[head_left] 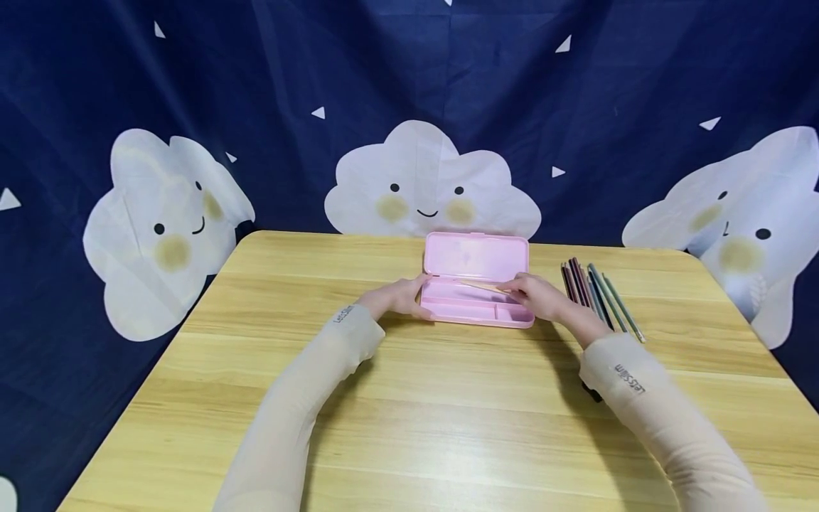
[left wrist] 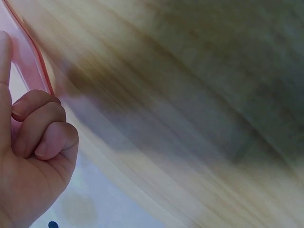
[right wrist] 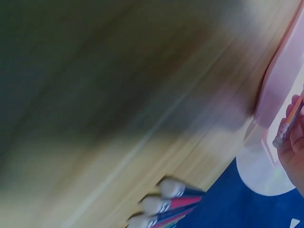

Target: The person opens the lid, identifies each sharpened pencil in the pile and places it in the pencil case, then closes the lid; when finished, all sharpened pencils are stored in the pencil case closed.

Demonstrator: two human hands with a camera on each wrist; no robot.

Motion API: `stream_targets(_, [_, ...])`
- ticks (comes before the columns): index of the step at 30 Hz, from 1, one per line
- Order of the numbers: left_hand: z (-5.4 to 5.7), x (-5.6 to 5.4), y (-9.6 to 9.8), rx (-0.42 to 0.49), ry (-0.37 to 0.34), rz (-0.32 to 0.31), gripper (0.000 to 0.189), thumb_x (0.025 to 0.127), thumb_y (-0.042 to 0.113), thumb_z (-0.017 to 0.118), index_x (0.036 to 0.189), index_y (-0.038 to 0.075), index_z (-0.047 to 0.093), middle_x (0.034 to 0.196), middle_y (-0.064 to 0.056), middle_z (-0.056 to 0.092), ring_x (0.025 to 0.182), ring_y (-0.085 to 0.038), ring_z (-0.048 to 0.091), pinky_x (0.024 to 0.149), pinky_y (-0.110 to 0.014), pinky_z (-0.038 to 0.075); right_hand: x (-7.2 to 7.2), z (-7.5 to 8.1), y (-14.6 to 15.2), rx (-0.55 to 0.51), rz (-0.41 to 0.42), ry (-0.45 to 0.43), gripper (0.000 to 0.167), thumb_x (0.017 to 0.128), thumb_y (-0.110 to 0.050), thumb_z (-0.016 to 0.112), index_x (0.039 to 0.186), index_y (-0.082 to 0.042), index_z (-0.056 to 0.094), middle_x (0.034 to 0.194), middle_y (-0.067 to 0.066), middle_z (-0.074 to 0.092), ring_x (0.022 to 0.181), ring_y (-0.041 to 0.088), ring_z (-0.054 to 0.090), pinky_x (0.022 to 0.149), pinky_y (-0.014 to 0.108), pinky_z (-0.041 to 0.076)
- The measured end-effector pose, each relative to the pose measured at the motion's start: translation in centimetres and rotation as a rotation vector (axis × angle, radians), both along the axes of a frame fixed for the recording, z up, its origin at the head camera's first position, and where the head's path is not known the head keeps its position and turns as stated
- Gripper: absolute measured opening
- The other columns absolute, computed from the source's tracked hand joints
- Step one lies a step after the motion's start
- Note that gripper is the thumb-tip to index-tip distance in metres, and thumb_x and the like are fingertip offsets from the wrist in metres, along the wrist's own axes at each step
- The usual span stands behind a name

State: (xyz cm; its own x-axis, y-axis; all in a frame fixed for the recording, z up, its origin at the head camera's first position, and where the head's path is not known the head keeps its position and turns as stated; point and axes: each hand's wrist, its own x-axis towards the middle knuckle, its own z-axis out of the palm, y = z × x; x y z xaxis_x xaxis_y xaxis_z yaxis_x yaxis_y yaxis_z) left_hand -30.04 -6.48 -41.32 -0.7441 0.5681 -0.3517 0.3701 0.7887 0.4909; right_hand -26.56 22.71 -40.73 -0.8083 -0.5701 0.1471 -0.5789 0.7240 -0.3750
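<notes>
A pink pencil case (head_left: pixel 461 311) lies with its lid (head_left: pixel 476 256) raised at the back; a divider splits off a small compartment at its front right. My left hand (head_left: pixel 406 295) grips the case's left end, thumb near the front corner. In the left wrist view several fingers of that hand (left wrist: pixel 38 152) are curled beside the case wall (left wrist: pixel 28 57). With my right hand (head_left: pixel 537 295) I pinch a yellow-orange pencil (head_left: pixel 476 286) over the long back compartment, lying nearly level. Its eraser end shows in the right wrist view, by the fingers of my right hand (right wrist: pixel 297 147).
Several dark, red and green pencils (head_left: pixel 601 291) lie side by side to the right of the case, close to my right forearm. Their pale ends (right wrist: pixel 156 205) show in the right wrist view. Behind the wooden table (head_left: pixel 397 412) hangs a dark blue cloud-patterned curtain (head_left: pixel 397 64).
</notes>
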Motion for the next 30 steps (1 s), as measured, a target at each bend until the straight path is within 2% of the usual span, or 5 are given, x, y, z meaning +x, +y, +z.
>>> stream_targets(6, [-0.1,0.1,0.0,0.002,0.005,0.005,0.098,0.076,0.043,0.071,0.146,0.011,0.010,0.141,-0.025,0.032,0.129,-0.030,0.034,0.108,-0.037,0.026,-0.3,-0.4,-1.2,0.032,0.054,0.055,0.023,0.082,0.008,0.056,0.101,0.002,0.068,0.072,0.006,0.055,0.067,0.018,0.051,0.066,0.036,0.047])
stream_targets(11, [-0.1,0.1,0.0,0.019,0.012,0.003,0.097,0.075,0.042,0.072,0.146,0.013,0.012,0.139,-0.025,0.034,0.127,-0.030,0.036,0.107,-0.037,0.027,-0.4,-0.5,-2.0,0.080,0.067,0.083,0.023,0.079,0.007,0.061,0.099,-0.001,0.069,0.070,0.003,0.052,0.065,0.016,0.048,0.063,0.032,0.045])
stream_targets(16, [0.0,0.1,0.2,0.001,0.009,0.007,0.097,0.076,0.043,0.071,0.146,0.013,0.011,0.142,-0.023,0.031,0.129,-0.029,0.033,0.108,-0.036,0.025,-0.6,-0.5,-2.7,0.099,0.062,0.049,0.028,0.077,0.008,0.060,0.102,-0.001,0.069,0.069,0.002,0.050,0.066,0.016,0.047,0.063,0.031,0.043])
stream_targets(22, [0.3,0.2,0.3,-0.009,0.017,0.008,0.097,0.076,0.042,0.071,0.146,0.013,0.011,0.142,-0.023,0.032,0.129,-0.029,0.034,0.108,-0.037,0.026,-0.7,-0.6,-3.2,0.137,0.052,0.028,0.027,0.083,0.006,0.054,0.104,-0.003,0.068,0.080,0.008,0.056,0.080,0.025,0.057,0.077,0.040,0.048])
stream_targets(30, [0.2,0.2,0.0,-0.035,-0.008,0.039,0.103,0.075,0.046,0.070,0.148,0.018,0.003,0.148,-0.017,0.023,0.134,-0.026,0.027,0.109,-0.035,0.023,-0.8,-0.9,-3.5,0.131,0.048,0.020,0.028,0.083,0.007,0.054,0.105,-0.002,0.068,0.080,0.007,0.057,0.079,0.024,0.057,0.080,0.040,0.047])
